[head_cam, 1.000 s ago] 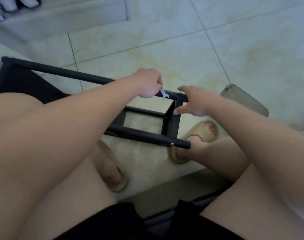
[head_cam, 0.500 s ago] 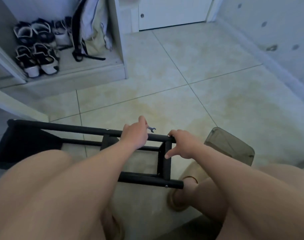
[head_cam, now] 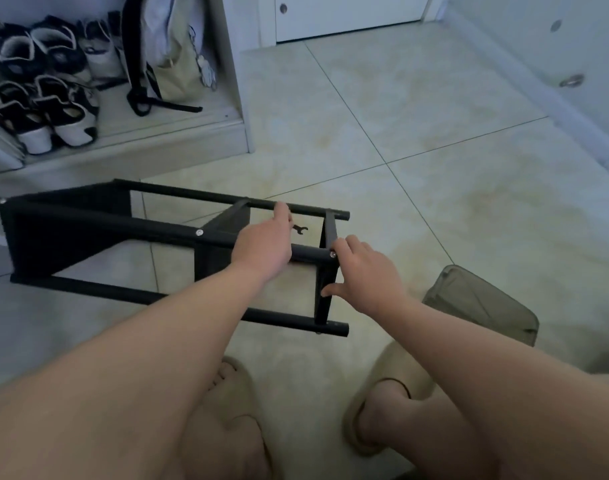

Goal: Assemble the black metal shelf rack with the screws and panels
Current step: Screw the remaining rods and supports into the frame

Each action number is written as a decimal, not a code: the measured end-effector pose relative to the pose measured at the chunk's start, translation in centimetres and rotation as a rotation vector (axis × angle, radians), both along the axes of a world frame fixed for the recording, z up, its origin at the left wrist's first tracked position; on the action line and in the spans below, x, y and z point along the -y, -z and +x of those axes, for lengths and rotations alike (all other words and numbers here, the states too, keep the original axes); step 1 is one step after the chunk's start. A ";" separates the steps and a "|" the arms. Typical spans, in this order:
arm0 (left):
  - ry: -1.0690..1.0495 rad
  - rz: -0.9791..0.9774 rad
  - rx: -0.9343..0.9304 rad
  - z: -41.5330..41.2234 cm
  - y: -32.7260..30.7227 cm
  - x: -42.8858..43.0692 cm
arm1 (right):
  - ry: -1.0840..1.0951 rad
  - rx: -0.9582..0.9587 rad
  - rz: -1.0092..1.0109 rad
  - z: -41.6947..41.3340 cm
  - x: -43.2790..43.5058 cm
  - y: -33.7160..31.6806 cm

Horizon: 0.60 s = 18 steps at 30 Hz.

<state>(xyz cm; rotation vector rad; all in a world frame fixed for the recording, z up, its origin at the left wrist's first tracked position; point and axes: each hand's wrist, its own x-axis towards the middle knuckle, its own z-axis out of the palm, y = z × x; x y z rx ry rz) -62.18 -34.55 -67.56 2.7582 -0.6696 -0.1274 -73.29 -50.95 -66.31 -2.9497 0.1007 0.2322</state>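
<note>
Nearest the lens, bare thighs and two forearms stretched forward, with feet in beige slippers (head_cam: 400, 386) planted on the pale tile floor (head_cam: 434, 202). Just past the toes, the black metal rack (head_cam: 140, 225), tipped on its side on the tiles, long rails running left to right, a dark panel at the left end, another near the middle, an open end frame at the right. Left hand (head_cam: 265, 249) draped over the nearer upper rail, back of the hand up, index finger reaching as far as the far rail. Pinches a small wrench (head_cam: 300, 229), with its open-ended head poking out to the right of the fingers above the floor between the two rails. Right hand (head_cam: 363, 275) at the rack's near right corner: fingers bent over the rail end beside a silver screw head (head_cam: 333, 253), thumb pressed against the upright end bar. Clasps that corner between thumb and fingers. To the right of that hand, apart from the rack, a grey-green box-shaped thing (head_cam: 483, 306) on the floor, too blurred to name. Farther back on the left, a white open cupboard (head_cam: 157, 140) with black-and-white shoes (head_cam: 39, 109) in rows on its ledge and a pale bag (head_cam: 174, 64) with a black strap beside them. Farthest off, a white door (head_cam: 348, 12) at the top and a pale wall along the right with round metal fittings (head_cam: 571, 80).
</note>
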 end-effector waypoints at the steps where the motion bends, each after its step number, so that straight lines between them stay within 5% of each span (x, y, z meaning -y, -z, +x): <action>1: 0.005 0.011 -0.053 -0.1 0.7 0.0 | 0.010 -0.013 0.018 0.1 0.0 0.8; 11: -0.018 0.034 -0.406 -2.4 10.0 0.2 | 0.053 -0.183 0.214 -1.4 1.4 10.1; 18: -0.009 0.106 -0.525 -2.6 10.4 1.2 | 0.078 -0.279 0.229 -2.1 1.6 10.8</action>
